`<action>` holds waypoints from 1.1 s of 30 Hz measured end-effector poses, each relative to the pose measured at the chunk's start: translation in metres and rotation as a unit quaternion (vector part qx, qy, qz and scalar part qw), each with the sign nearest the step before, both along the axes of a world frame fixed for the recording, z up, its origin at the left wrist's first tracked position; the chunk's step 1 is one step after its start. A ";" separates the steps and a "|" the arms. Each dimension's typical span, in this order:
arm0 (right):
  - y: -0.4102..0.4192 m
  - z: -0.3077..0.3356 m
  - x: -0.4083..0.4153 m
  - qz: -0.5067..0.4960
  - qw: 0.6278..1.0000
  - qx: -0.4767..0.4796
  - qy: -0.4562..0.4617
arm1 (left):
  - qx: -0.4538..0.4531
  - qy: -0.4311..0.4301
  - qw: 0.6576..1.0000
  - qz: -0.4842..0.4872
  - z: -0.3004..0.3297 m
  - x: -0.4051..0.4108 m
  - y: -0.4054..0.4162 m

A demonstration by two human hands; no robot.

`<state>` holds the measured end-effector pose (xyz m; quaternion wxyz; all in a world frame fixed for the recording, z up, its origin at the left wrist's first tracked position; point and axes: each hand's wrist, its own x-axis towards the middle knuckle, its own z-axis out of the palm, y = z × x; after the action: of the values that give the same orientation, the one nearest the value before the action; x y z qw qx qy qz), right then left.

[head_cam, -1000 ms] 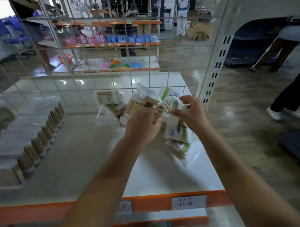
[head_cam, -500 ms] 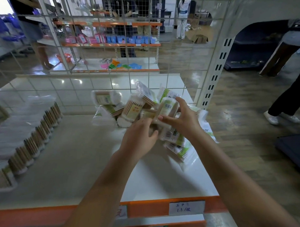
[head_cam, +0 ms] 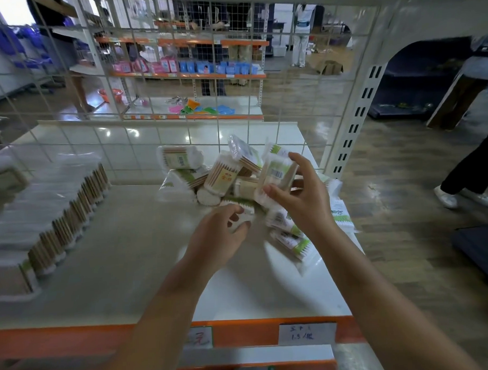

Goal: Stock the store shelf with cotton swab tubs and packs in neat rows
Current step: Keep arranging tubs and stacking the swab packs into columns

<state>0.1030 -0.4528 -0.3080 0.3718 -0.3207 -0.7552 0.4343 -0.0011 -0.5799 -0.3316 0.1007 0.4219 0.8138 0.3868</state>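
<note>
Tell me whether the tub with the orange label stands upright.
Tipped: the clear cotton swab tub with the orange label leans on the pile, sticks slanting.

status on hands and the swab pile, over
Right hand grips a swab tub. Left hand pinches a pack. Pile unsorted, nothing blocking.

Neat row of clear-wrapped wooden-stick swab packs (head_cam: 58, 219) along white shelf (head_cam: 123, 258) left edge; jumbled heap of swab tubs and packs (head_cam: 209, 177) at back right corner, against wire grid back panel (head_cam: 152, 138).

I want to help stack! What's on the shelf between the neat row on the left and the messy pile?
Nothing: the head view shows bare shelf between the row and the pile.
</note>
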 end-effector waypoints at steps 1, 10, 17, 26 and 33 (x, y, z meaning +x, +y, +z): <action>-0.005 -0.001 0.003 0.004 1.000 0.002 0.007 | 0.014 -0.025 1.000 -0.005 -0.001 0.003 -0.002; -0.051 -0.004 0.020 0.052 0.997 -0.015 0.056 | 0.168 -0.208 0.961 -0.076 -0.001 0.028 -0.017; -0.063 -0.002 0.022 0.072 0.992 -0.028 0.102 | 0.211 -0.232 0.948 -0.054 0.004 0.030 -0.024; -0.065 -0.002 0.030 0.077 0.992 -0.004 0.100 | 0.262 -0.208 0.941 -0.046 0.027 0.017 -0.044; -0.073 -0.011 0.036 0.131 0.986 -0.004 0.100 | 0.271 -0.200 0.941 -0.040 0.034 0.019 -0.055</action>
<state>0.1395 -0.5257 -0.3195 0.3842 -0.1758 -0.7476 0.5125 0.0184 -0.6350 -0.2975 0.1588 0.3795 0.6235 0.6648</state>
